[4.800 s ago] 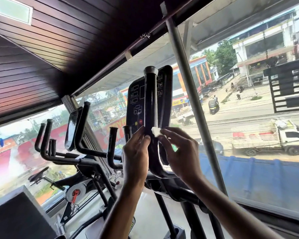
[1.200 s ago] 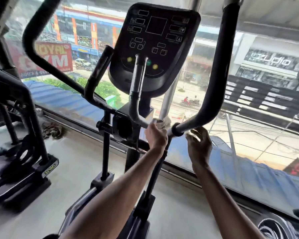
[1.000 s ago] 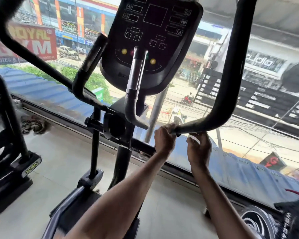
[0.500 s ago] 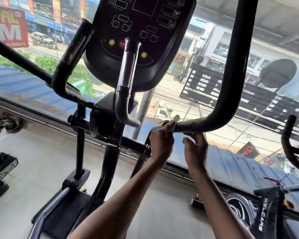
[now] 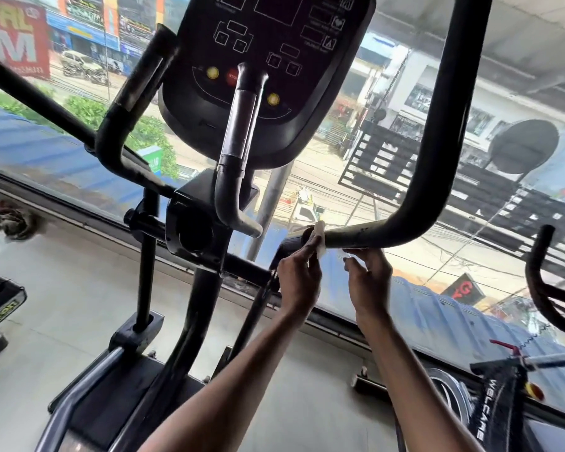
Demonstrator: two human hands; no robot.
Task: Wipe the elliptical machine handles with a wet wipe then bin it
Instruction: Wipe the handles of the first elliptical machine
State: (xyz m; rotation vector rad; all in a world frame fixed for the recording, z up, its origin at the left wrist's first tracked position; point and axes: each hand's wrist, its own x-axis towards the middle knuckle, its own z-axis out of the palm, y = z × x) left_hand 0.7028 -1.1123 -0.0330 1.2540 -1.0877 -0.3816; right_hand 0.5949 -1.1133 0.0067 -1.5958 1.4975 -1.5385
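Observation:
The elliptical's long black right handle curves down from the top and runs left to its pivot. A small white wet wipe is wrapped over the lower horizontal stretch of that handle. My left hand pinches the wipe from below against the bar. My right hand is just right of it, fingertips touching the bar's underside, holding nothing that I can see. The short fixed grip and the left handle stand in front of the console.
A big window runs behind the machine with a street beyond. Another black machine's base sits at the left on the grey floor. A second machine's curved handles and a "WELCARE" frame stand at the right.
The view has swung down and right since the upright part of the handle was wiped. The wipe has gone from my right hand to my left, which now works the handle's lower horizontal end.

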